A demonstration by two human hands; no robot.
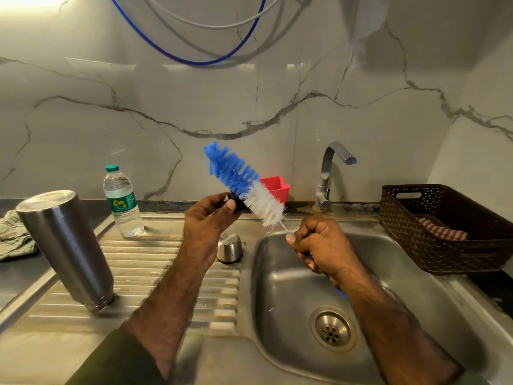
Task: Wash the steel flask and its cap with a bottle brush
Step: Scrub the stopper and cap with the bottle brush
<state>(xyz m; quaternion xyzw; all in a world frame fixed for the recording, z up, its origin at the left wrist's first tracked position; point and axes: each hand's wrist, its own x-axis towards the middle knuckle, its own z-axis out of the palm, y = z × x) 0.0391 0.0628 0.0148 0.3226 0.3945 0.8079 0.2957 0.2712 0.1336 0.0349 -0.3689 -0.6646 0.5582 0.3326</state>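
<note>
- My right hand (319, 245) is wrapped in a full fist around the blue handle of the bottle brush (247, 187), above the sink basin (277, 287); bristles point up and to the left.
- My left hand (211, 218) pinches a small dark piece (236, 204) against the white bristles. It looks like the inner stopper of the cap, though I cannot confirm that.
- Steel flask (66, 248): stands mouth-down on the ribbed drainboard (166, 262), leaning, well apart from both hands. I judge it rigid, moderately heavy and slick when wet. It is best gripped around mid-body with the whole palm.
- Steel cap cup (229, 247): sits on the drainboard near the basin edge, just below my left hand. Small, light and smooth-domed, so I would hold it by the rim.
- Brush: bristles soft and springy, wire stem thin and likely to flex, so I would hold it close to the stem for control.
- Small piece: light and easily dropped into the basin, so a firm pinch is advised.
- Tap (333, 168): no water visible.
</note>
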